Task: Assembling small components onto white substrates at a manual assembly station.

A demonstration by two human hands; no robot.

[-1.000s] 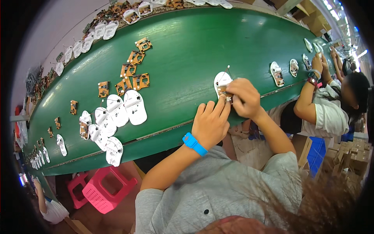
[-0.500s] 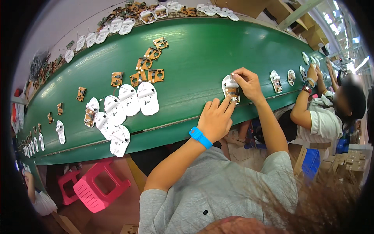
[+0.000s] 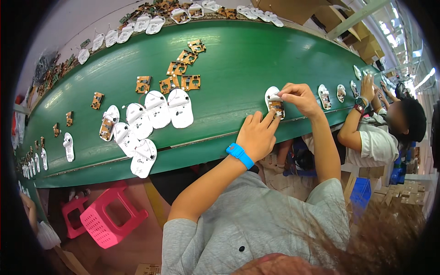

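A white oval plastic shell [image 3: 271,91] lies on the green conveyor belt, and a brown circuit board [image 3: 276,107] sits in its lower half. My left hand [image 3: 257,137] has its fingers stretched out, with the index and middle fingertips resting on the near end of the board. At the shell's far end, the thumb and index finger of my right hand [image 3: 302,100] are pinched together. What lies between them is too small to make out. A blue wristband [image 3: 239,155] is on my left wrist.
Left of my hands are several white shells [image 3: 181,109] and loose brown boards [image 3: 190,82] on the belt [image 3: 229,59]. More parts line the far ledge [image 3: 156,25]. At right a co-worker [image 3: 378,133] handles similar shells. Pink stools [image 3: 110,217] stand below left.
My right fingertips have shifted slightly at the shell's far end, still pinched. My left fingers stay on the board. The whole view has shifted a little; the co-worker's hand has lifted.
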